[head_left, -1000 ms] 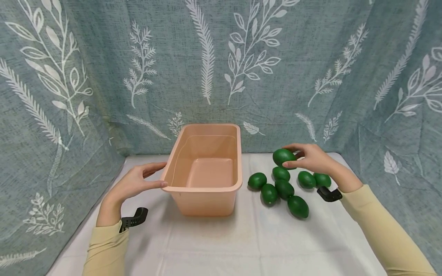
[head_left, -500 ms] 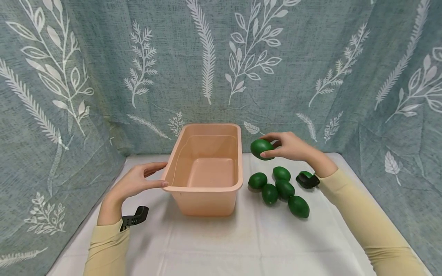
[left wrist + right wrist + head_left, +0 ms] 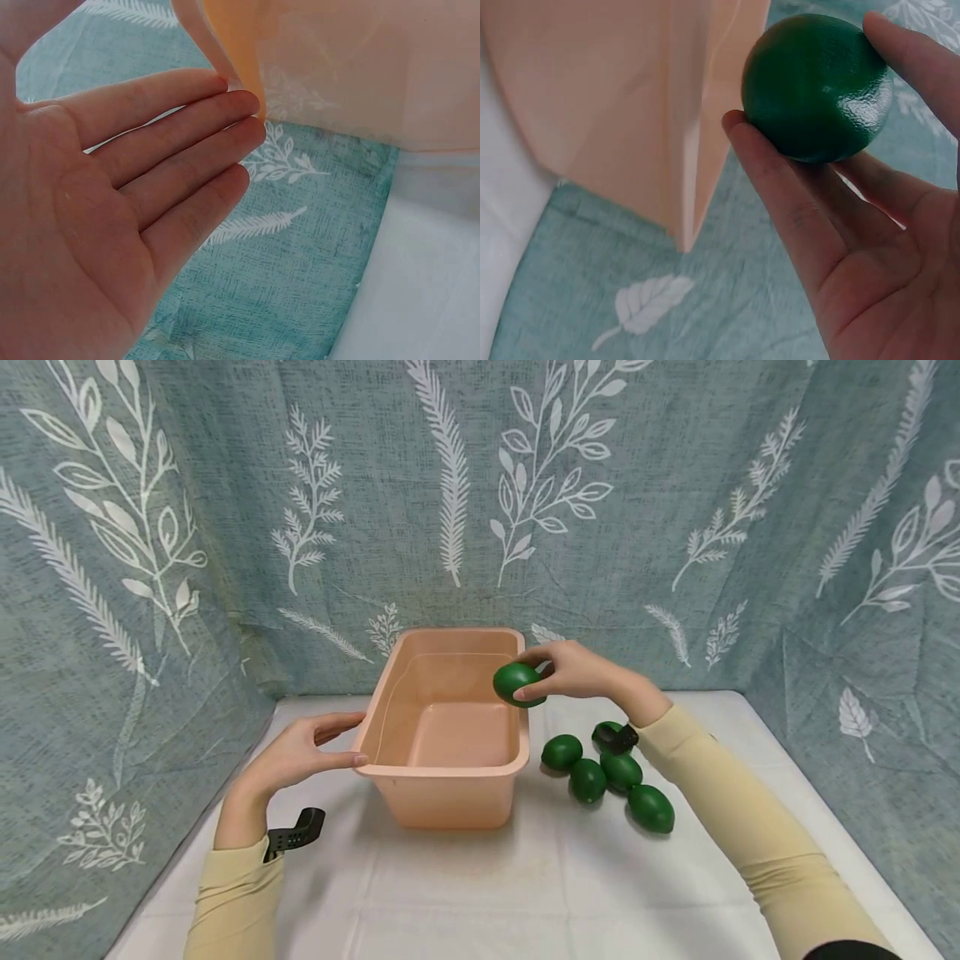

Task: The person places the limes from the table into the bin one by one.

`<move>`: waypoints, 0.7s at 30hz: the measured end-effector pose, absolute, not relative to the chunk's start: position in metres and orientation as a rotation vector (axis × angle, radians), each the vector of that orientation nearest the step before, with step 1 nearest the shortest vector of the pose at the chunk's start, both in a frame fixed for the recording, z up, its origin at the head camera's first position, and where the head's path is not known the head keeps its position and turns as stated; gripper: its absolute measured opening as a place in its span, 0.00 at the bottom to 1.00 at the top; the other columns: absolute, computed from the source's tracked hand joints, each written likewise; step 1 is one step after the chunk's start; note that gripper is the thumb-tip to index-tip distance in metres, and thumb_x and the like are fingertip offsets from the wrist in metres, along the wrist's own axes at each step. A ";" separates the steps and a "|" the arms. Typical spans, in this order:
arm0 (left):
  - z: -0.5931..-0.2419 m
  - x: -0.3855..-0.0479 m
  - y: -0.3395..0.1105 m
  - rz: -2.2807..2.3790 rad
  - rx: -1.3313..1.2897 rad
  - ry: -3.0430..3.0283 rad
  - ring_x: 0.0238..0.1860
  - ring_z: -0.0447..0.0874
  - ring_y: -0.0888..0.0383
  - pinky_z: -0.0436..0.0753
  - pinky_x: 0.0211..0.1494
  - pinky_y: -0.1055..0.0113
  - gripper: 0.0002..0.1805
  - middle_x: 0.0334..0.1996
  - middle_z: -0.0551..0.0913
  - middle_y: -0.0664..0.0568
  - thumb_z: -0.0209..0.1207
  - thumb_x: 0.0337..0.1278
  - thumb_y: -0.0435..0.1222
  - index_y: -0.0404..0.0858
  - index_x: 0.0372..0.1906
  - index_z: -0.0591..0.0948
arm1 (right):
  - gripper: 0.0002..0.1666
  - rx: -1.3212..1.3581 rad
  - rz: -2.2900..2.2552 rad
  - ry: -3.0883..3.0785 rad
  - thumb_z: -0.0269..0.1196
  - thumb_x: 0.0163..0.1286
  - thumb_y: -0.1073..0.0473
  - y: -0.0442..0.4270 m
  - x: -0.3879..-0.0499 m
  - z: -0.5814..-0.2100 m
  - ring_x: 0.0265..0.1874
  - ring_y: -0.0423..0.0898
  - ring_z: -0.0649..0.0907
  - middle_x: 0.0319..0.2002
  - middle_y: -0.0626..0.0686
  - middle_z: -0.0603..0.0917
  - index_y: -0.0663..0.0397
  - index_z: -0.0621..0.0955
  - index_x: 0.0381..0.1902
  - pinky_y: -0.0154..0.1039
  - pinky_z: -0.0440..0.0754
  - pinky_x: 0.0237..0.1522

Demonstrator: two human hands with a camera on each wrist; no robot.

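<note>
Pinching a green fruit [image 3: 513, 682] between thumb and fingers, your right hand [image 3: 576, 671] holds it raised at the peach bin's [image 3: 453, 802] right rim, toward the far-right corner; you cannot tell from these views whether the fruit touches that rim. Your left hand [image 3: 288, 752] meets the bin's left rim by its near-left corner, fingers extended and touching rather than curled round it. The bin stands on the white tabletop [image 3: 465, 893], between its left and right edges. Between the bin and the tabletop's right edge you see five more fruits: a leftmost fruit [image 3: 562, 752] near the bin, a second fruit [image 3: 587, 781] just beside it, a middle fruit [image 3: 621, 772], a near fruit [image 3: 651, 808], and a far fruit [image 3: 604, 727] partly covered by your black wrist camera [image 3: 619, 741]. Your right sleeve [image 3: 742, 818] crosses toward the right edge, and a teal curtain [image 3: 405, 560] hangs behind the far edge
</note>
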State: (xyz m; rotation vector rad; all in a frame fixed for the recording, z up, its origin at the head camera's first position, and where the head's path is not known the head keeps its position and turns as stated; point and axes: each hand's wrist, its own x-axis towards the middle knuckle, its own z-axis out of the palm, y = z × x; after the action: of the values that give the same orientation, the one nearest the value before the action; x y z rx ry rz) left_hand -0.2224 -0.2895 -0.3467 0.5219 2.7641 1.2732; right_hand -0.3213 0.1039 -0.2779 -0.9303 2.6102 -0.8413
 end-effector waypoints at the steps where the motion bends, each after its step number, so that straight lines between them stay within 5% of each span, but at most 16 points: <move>1: -0.347 -0.223 -0.289 1.273 0.521 2.765 0.69 0.61 0.39 0.66 0.69 0.42 0.38 0.65 0.70 0.42 0.67 0.52 0.48 0.38 0.66 0.70 | 0.35 -0.938 -0.829 2.605 0.67 0.59 0.41 0.100 -0.322 -0.277 0.50 0.46 0.82 0.54 0.49 0.80 0.45 0.74 0.62 0.41 0.84 0.47; 21: -0.346 -0.222 -0.288 1.274 0.520 2.772 0.69 0.61 0.39 0.65 0.69 0.43 0.38 0.65 0.71 0.41 0.67 0.51 0.47 0.37 0.66 0.70 | 0.34 -1.018 -0.752 2.498 0.66 0.61 0.45 0.037 -0.341 -0.277 0.44 0.42 0.83 0.52 0.50 0.82 0.50 0.74 0.64 0.36 0.84 0.45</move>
State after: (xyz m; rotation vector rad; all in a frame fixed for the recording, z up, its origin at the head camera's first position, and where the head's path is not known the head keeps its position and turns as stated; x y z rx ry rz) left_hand -0.2217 -0.2885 -0.3459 0.5200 2.7724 1.2737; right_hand -0.3406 0.0375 -0.2769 -1.0183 2.4980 -0.7519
